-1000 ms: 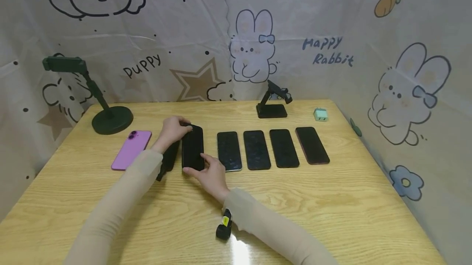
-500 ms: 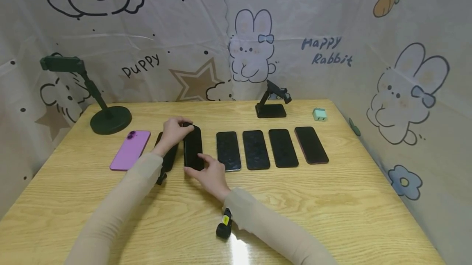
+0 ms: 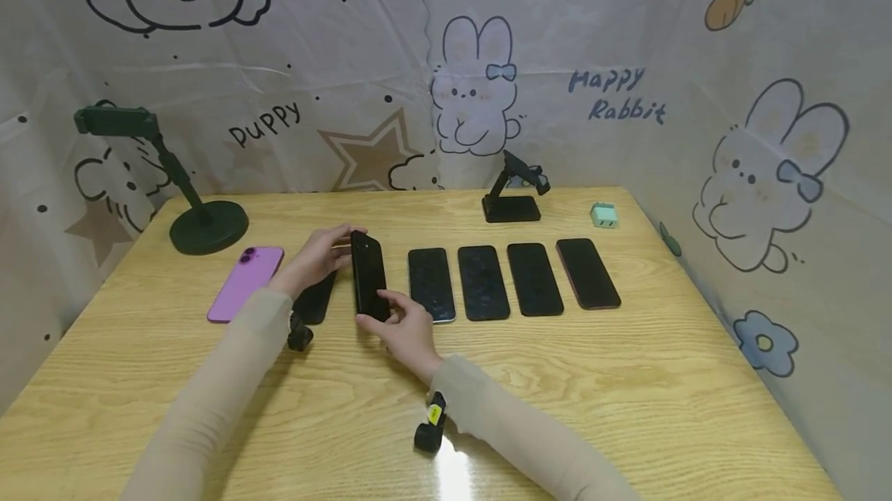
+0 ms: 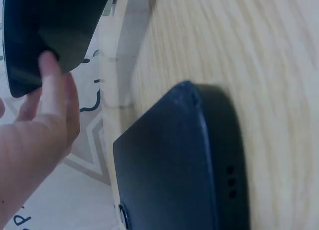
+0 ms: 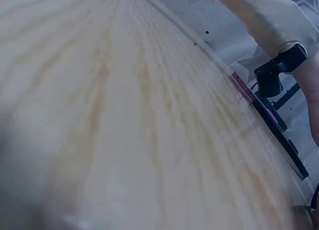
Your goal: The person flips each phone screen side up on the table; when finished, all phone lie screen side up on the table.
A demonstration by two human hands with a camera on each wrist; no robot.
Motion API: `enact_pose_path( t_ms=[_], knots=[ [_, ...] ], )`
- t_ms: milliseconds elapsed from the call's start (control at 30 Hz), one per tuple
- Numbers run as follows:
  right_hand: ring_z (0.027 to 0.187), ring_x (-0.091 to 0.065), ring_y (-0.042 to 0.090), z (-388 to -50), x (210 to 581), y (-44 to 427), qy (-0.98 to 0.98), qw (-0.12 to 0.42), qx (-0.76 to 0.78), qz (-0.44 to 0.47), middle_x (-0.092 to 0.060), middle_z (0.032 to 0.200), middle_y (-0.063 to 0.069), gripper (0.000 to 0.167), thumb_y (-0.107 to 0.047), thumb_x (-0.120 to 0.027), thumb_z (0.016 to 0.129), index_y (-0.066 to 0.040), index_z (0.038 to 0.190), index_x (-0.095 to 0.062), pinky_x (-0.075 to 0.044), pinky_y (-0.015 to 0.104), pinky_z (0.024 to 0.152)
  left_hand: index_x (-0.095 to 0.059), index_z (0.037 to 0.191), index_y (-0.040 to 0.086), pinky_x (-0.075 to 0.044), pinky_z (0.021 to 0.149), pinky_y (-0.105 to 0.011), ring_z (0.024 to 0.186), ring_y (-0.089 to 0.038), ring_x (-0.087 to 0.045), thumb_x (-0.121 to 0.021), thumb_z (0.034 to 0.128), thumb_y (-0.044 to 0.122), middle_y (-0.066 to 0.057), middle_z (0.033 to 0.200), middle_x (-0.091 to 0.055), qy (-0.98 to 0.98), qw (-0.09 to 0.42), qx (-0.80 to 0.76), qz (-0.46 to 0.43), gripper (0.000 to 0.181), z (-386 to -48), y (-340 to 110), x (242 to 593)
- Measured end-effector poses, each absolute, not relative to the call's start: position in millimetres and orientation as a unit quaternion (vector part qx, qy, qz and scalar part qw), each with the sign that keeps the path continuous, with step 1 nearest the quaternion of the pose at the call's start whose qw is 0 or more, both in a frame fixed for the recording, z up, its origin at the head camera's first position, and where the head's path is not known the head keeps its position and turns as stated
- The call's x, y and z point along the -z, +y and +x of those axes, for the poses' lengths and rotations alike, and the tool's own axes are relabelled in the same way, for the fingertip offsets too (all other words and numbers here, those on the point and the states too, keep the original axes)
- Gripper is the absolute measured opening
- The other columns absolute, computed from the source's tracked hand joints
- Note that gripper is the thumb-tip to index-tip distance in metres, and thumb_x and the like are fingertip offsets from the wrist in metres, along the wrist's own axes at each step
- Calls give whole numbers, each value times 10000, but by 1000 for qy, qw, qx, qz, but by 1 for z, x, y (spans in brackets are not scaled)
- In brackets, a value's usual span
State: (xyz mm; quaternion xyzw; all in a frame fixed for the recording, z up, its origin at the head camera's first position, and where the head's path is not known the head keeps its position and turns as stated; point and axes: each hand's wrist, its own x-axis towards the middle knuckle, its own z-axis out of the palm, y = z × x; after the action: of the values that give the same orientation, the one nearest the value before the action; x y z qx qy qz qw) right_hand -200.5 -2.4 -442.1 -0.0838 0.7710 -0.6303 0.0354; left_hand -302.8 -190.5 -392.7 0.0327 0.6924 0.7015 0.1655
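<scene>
A black phone (image 3: pixel 369 276) stands tilted up from the wooden table, left of the row of dark phones. My right hand (image 3: pixel 409 334) pinches its lower right corner, thumb at the bottom edge and fingers at the side. At its upper left, my left hand (image 3: pixel 315 257) touches it with extended fingers; in the left wrist view a fingertip rests on the phone's dark surface (image 4: pixel 62 28). Beneath the left hand lies another black phone (image 3: pixel 317 300), partly hidden by it; its edge shows three small holes in the left wrist view.
To the left lies a purple phone (image 3: pixel 246 284), with a green stand (image 3: pixel 209 228) behind. Several dark phones (image 3: pixel 484 284) lie in a row on the right. Farther back are a small black stand (image 3: pixel 512 209) and a mint-green charger (image 3: pixel 604 215). A printed cloth hangs behind the table.
The held phone has tilted more upright and shifted slightly right. My left thumb has left its front face, and the left hand has drawn back a little to the left.
</scene>
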Motion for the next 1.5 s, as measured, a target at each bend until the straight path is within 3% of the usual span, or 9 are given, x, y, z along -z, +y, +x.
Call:
enact_pose_path(
  t_ms=[167,400,533,667,867,1033,1200,1333,1500],
  knots=[
    [427,-466,50,-201,445,-1,756,33,647,-96,-549,555,6,520,-261,-795,793,-128,1266,-623,-357,179,415,-202,1493,-38,-493,865,-208,1031,-91,-539,-279,1055,338,-179,1376,-383,680,206,-701,55,582,-302,-190,395],
    [479,-483,46,-202,448,1,737,47,666,-109,-628,1092,112,540,-233,-790,800,-129,1296,-605,-368,178,434,-346,1322,188,-536,784,-274,958,-146,-617,-273,1027,393,-86,1189,-458,621,263,-736,53,366,-301,-189,396],
    [509,-500,47,-203,449,3,730,60,672,-113,-619,1172,131,554,-214,-783,809,-143,1322,-587,-374,176,440,-360,1264,236,-545,806,-309,1013,-193,-628,-258,1025,412,-181,1254,-461,610,276,-740,68,313,-301,-189,395],
    [566,-550,101,-203,449,4,721,83,678,-116,-627,1231,116,562,-200,-765,828,-174,1352,-562,-392,178,457,-326,1309,225,-551,820,-331,1172,-331,-556,-257,1021,433,-341,1432,-294,613,275,-738,63,363,-299,-188,394],
    [780,-688,292,-194,438,6,716,81,682,-127,-636,1246,155,505,-160,-725,862,-103,1338,-565,-530,276,567,-161,1521,199,-547,835,-346,1268,-451,-424,-273,1010,487,-333,1483,-200,623,272,-732,48,597,-298,-187,395],
    [940,-687,355,-181,418,6,708,59,687,-153,-660,1161,222,405,-98,-673,896,19,1275,-590,-580,403,733,-145,1542,128,-545,829,-324,1158,-338,-540,-308,996,522,-303,1458,-226,657,258,-708,30,692,-297,-191,396],
    [935,-680,388,-177,414,5,703,36,687,-182,-677,1086,255,351,-45,-643,904,75,1232,-601,-568,257,757,-190,1523,90,-553,822,-324,1027,-238,-619,-355,989,506,-241,1344,-352,668,251,-700,23,697,-297,-194,396],
    [922,-681,396,-177,414,5,702,24,687,-188,-682,1025,282,335,-27,-620,916,100,1224,-589,-557,215,753,-186,1527,64,-559,805,-302,944,-186,-635,-385,1005,415,-161,1220,-438,671,241,-701,9,660,-297,-196,397],
    [910,-685,389,-176,412,7,708,20,680,-190,-671,1016,304,328,-18,-586,936,125,1230,-566,-547,196,761,-140,1539,58,-559,792,-265,881,-112,-610,-408,1023,316,-194,1272,-428,705,224,-673,-9,636,-296,-200,401]
  ],
)
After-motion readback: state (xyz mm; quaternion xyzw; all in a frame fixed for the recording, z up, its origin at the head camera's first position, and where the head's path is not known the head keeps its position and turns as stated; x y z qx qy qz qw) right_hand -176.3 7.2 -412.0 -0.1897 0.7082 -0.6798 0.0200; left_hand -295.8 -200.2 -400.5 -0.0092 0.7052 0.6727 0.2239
